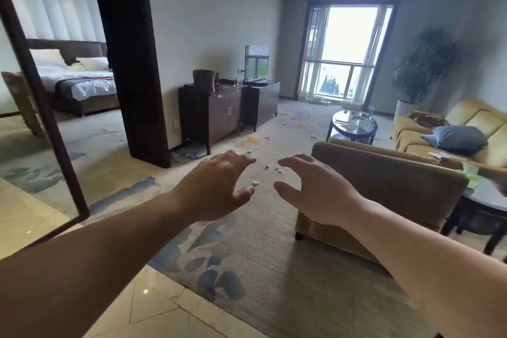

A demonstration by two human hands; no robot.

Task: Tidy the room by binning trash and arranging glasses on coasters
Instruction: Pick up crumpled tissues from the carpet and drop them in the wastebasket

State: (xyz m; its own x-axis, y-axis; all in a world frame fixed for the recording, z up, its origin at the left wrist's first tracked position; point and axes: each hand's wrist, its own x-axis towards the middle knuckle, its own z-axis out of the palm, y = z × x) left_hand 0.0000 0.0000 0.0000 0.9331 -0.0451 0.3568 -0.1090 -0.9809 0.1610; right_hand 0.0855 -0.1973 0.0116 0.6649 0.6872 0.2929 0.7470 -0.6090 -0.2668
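Note:
My left hand point(219, 185) and my right hand point(315, 189) are stretched out in front of me at chest height, fingers spread and loosely bent, holding nothing. Small white crumpled bits of trash point(267, 167) lie scattered along the carpet beyond my hands, toward the window. A blue wrapper point(192, 155) lies on the floor by the dark pillar. A round glass coffee table point(352, 126) far right carries small items and a clear bottle point(371, 112). No glasses or coasters can be made out.
A brown armchair point(384, 189) stands close on my right, with a dark side table point(485, 200) behind it and a yellow sofa point(466, 129) with a blue cushion beyond. Dark cabinets point(219, 112) with a TV line the left wall. A bedroom opens at far left.

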